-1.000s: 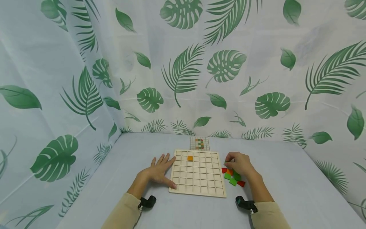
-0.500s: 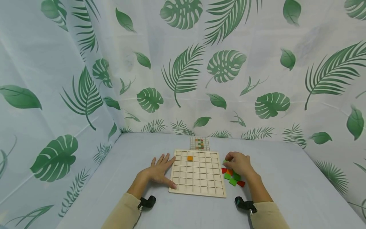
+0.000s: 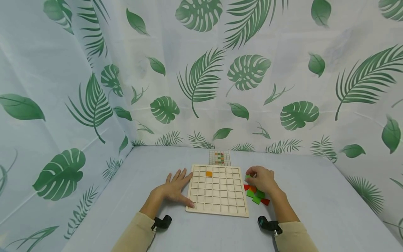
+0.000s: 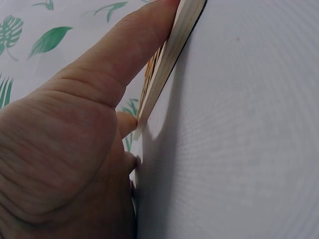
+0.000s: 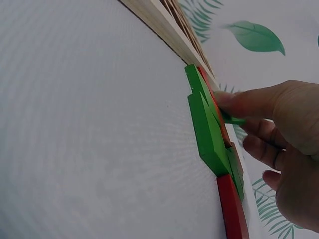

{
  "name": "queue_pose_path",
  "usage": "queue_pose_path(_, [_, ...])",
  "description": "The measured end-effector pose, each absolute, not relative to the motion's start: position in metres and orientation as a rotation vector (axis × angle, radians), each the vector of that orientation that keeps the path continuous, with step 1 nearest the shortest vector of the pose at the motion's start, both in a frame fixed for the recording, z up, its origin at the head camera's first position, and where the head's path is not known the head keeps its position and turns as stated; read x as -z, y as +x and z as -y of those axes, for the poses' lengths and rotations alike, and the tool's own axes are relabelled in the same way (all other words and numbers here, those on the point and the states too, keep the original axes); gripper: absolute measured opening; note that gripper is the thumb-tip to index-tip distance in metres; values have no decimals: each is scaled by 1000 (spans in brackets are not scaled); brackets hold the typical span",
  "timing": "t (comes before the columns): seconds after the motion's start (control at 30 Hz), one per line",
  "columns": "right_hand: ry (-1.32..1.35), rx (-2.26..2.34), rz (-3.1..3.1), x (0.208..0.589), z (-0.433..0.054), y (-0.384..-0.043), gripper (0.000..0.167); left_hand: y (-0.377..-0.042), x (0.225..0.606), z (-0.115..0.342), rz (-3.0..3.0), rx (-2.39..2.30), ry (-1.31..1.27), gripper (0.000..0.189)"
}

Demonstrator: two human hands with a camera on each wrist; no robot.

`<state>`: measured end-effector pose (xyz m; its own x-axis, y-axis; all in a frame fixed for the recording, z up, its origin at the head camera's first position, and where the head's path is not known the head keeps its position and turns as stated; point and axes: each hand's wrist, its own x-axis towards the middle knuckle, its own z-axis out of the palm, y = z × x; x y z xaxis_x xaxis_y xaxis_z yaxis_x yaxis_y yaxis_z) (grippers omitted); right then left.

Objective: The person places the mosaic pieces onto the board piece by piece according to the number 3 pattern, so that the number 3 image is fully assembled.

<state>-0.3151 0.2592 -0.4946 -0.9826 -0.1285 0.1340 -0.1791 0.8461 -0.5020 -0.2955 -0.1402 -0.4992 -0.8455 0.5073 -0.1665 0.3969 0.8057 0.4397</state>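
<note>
A wooden grid board (image 3: pixel 217 197) lies flat on the table, with one orange square tile (image 3: pixel 209 174) in a cell near its far edge. My left hand (image 3: pixel 172 190) is spread along the board's left side. Its thumb (image 4: pixel 134 40) lies on the near left corner and a fingertip touches the edge farther up. On the other side, my right hand (image 3: pixel 263 179) pinches a green tile (image 5: pixel 233 120) between thumb and fingers. Just beneath it is a small pile of loose pieces: green tiles (image 3: pixel 251 193), an orange tile (image 3: pixel 253 189) and red pieces (image 3: pixel 265 202).
Behind the board lies a printed grid card (image 3: pixel 220 158) showing coloured squares. Leaf-patterned curtains (image 3: pixel 201 84) hang along the back and left of the pale table (image 3: pixel 170 231). Each wrist carries a black camera (image 3: pixel 267 223).
The green tile in my right fingers has tilted and shows more of its face. My right hand has shifted very slightly left. The left hand has stayed put.
</note>
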Motion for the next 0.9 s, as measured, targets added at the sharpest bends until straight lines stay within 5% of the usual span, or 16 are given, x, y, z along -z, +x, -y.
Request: queue_pose_path(0.9, [246,-1357,2521,482,-247,-314,29,-296,500,139,-2723,-564,680,131])
